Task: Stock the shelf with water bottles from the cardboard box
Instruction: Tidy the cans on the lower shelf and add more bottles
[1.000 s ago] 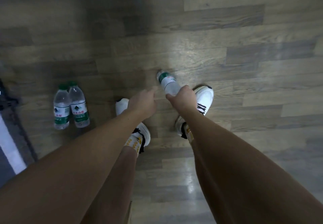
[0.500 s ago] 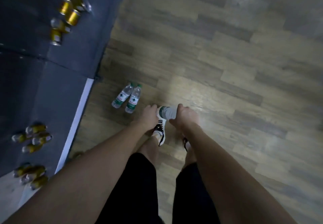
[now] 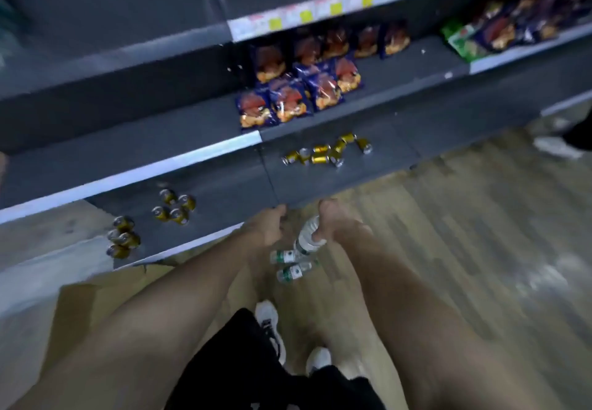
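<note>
While I stand facing the dark grey store shelf [image 3: 224, 185], my right hand [image 3: 339, 227] holds a clear plastic water bottle [image 3: 309, 233], my fingers [image 3: 318, 237] curled round its ribbed body. The frame is blurred, so I cannot tell which end of the bottle points up. It hangs over the pale wood-plank floor [image 3: 448, 233], just in front of the lowest shelf edge and not on the shelf.

My left hand [image 3: 267, 228] is just beside it, apart from the bottle, its fingers bent inward with nothing visible in them; how tightly they close I cannot tell through the blur.

Below my hands, two more clear water bottles with green labels [image 3: 290, 264] stand side by side on the floor, close to the shelf base. My white sneakers [image 3: 270, 323] show lower down, between my forearms, with my black shorts [image 3: 243, 371] beneath them.

On the lowest shelf level sit three clusters of small gold cans: one group near the left end [image 3: 121, 238], one a little further right [image 3: 174, 206], and a looser scatter beyond the shelf seam [image 3: 326, 153]. The level above carries dark blue snack bags with orange pictures [image 3: 298, 86], stacked in overlapping rows. Further right lies a green packet [image 3: 461, 36] among more dark bags. White price strips with yellow tags [image 3: 320, 12] run along the upper shelf edge.
</note>
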